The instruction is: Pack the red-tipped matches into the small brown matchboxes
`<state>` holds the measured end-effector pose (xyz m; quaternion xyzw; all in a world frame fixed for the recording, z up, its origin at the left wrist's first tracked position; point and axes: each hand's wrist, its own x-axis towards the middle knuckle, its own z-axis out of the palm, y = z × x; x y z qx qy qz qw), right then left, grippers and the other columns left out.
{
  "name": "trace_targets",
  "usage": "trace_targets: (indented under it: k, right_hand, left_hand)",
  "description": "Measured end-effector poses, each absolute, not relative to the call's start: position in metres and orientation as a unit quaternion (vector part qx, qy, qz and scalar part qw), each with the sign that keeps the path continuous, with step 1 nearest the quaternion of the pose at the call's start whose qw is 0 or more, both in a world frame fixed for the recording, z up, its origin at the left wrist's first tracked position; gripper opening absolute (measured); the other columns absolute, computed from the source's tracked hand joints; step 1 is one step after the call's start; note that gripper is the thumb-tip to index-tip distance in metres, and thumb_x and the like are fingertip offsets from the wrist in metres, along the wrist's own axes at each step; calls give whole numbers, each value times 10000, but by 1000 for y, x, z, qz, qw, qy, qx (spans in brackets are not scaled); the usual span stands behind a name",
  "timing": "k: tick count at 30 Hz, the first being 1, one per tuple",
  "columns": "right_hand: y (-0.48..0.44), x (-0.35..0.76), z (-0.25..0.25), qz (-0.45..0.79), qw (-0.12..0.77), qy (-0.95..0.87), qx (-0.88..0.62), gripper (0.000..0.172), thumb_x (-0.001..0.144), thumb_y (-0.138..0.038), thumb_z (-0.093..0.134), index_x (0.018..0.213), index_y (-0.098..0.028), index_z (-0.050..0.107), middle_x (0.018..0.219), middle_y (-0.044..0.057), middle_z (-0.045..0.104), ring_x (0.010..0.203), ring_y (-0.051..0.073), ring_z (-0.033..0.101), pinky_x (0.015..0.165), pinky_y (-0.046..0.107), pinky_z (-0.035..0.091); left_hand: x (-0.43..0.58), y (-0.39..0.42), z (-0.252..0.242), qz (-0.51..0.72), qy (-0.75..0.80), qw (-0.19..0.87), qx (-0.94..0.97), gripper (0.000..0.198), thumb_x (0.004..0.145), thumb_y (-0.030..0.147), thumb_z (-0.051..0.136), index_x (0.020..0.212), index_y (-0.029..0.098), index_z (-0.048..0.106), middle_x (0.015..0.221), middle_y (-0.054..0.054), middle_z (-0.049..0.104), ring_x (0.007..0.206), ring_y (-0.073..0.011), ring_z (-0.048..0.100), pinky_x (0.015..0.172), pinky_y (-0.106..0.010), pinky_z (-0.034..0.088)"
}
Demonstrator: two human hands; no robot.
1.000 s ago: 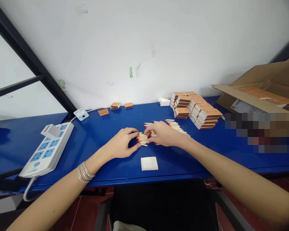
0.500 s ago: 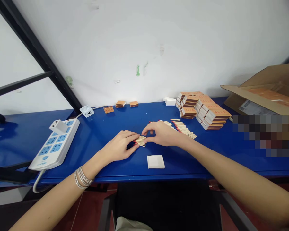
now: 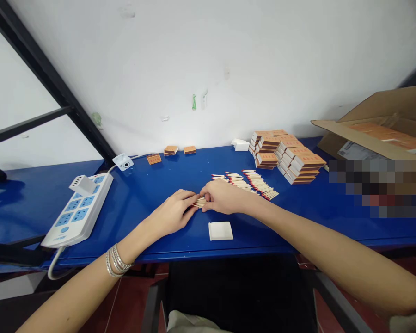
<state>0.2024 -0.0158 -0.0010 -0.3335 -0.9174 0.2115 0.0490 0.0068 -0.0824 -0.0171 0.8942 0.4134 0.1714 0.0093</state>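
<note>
A small bunch of matches (image 3: 200, 202) lies between my two hands above the blue table. The thumb and fingers of my left hand (image 3: 175, 210) pinch its red-headed left end. At the other end, my right hand (image 3: 223, 196) closes its thumb and fingers on the sticks. Behind and beside my right hand, more red-tipped matches (image 3: 260, 185) are spread in slanting rows, partly hidden by the hand. A white matchbox tray (image 3: 221, 231) lies flat near the table's front edge.
Stacked matchboxes (image 3: 300, 162) stand at the back right, beside an open cardboard box (image 3: 367, 138). Small white trays (image 3: 241, 145) and a few matchboxes (image 3: 189, 150) lie along the wall. A power strip (image 3: 79, 208) is on the left of the blue table (image 3: 131, 185).
My right hand has moved left and closed on the right end of the bunch. My left hand keeps its pinch. The whole view has shifted slightly.
</note>
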Motion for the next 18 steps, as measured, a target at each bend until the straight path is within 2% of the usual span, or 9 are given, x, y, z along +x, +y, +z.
trace_targets:
  k: [2, 7, 11, 18]
  right_hand:
    - [-17, 201, -1, 222, 48, -909, -350, 168, 817, -285, 675, 921, -181, 755, 747, 44, 720, 694, 167, 636, 583, 255, 374]
    - [-22, 198, 1, 174, 65, -910, -371, 210, 810, -305, 686, 954, -172, 762, 952, 111, 728, 842, 206, 655, 652, 261, 404]
    - [-29, 194, 5, 186, 14, -905, -382, 209, 831, -247, 633, 977, -131, 728, 883, 116, 736, 788, 203, 663, 615, 261, 398]
    - [-37, 189, 11, 162, -26, -896, -412, 218, 823, -217, 579, 970, -104, 693, 934, 166, 733, 785, 230, 675, 524, 279, 339]
  left_hand:
    - [9, -85, -19, 148, 424, -13, 894, 304, 994, 222, 445, 1227, 121, 612, 1172, -133, 648, 1045, -223, 603, 918, -378, 537]
    - [22, -96, -22, 66, 475, -65, 875, 329, 977, 95, 372, 1220, 85, 594, 1117, -146, 622, 991, -237, 585, 894, -385, 528]
    - [32, -101, -21, 42, 517, -64, 853, 342, 958, 69, 386, 1237, 75, 584, 1097, -148, 616, 981, -239, 574, 893, -376, 509]
    - [52, -100, -12, -47, 564, -100, 818, 325, 920, 31, 385, 1165, 34, 599, 1010, -161, 628, 944, -255, 591, 862, -382, 491]
